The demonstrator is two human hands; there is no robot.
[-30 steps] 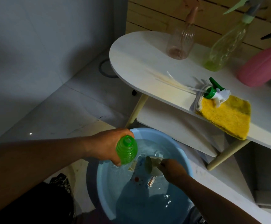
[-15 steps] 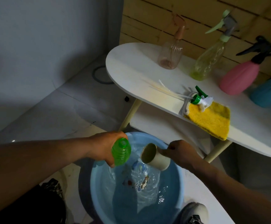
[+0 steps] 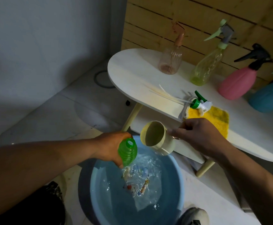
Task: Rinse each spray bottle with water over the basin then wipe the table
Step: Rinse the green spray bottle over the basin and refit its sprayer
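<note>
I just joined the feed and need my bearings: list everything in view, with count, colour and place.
bottle: 1, green, capless, held over the basin
cup: 1, cream, tilted above the basin
basin: 1, blue, on the floor, holding water
table: 1, white, behind the basin
spray bottles: 4 on the table: clear pink, clear yellow-green, pink, blue
spray head: 1, green and white, on the table
cloth: 1, yellow, at the table's front edge
shoe: 1, grey, beside the basin
left hand: grips the bottle
right hand: holds the cup
</note>
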